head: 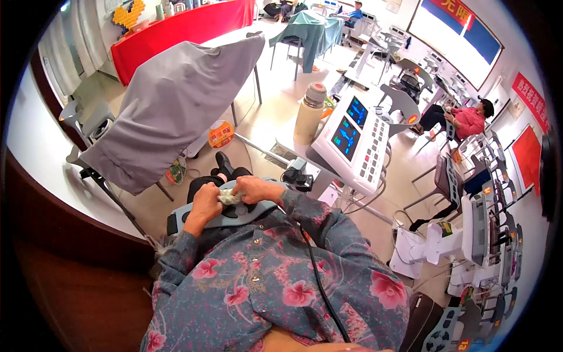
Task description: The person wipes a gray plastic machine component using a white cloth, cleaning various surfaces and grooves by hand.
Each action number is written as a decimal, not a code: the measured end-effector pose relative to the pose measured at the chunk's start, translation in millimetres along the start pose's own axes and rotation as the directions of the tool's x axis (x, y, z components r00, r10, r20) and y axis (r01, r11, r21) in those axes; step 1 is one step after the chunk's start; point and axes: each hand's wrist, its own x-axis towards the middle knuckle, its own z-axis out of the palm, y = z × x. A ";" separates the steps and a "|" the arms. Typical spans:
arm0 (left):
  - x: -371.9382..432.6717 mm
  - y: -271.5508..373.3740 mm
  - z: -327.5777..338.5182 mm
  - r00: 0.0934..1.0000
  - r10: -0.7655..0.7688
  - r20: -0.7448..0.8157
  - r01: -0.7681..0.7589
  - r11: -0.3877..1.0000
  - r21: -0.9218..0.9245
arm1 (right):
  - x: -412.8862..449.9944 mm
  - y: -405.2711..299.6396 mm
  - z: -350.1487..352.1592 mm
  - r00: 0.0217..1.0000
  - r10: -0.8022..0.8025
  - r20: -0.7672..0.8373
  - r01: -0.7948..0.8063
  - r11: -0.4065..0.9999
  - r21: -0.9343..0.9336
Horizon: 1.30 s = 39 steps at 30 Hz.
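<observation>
Both of my hands are together over my lap. My left hand [205, 204] grips one end of a small off-white bundle [228, 197] that looks like braided or knitted yarn. Its other end is pinched between the fingers of my right hand [257, 190]. Part of the bundle is covered by my fingers, so its full shape cannot be made out. Under my hands, a grey-blue pad with dark cut-outs [260, 207] lies across my thighs. A black cord [324, 288] runs down over my flowered shirt.
To my right, a white console with two lit screens [352, 145] stands beside a beige thermos [308, 115]. A grey cloth [171, 105] drapes furniture ahead on the left. A brown wooden surface [83, 290] lies close at left. A person in a pink top [471, 121] sits farther right.
</observation>
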 end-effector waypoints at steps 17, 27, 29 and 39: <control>-19.7 -33.6 26.4 0.988 0.093 -0.127 -0.116 0.976 -0.185 | 7.1 11.4 13.9 0.998 -0.011 -0.067 0.011 1.000 0.003; -2.7 -67.0 39.4 0.968 -0.221 -0.120 0.201 0.967 -0.157 | 19.7 1.0 12.5 0.951 -0.129 -0.281 0.116 0.991 -0.063; -1.1 -42.6 30.4 0.933 -0.145 -0.329 0.129 0.989 -0.068 | 10.0 9.4 22.2 0.982 -0.049 -0.182 0.022 0.989 -0.149; -15.9 -22.6 46.9 0.973 -0.001 -0.233 -0.023 0.995 -0.102 | 12.9 11.2 24.5 0.995 -0.036 -0.098 0.017 0.983 -0.184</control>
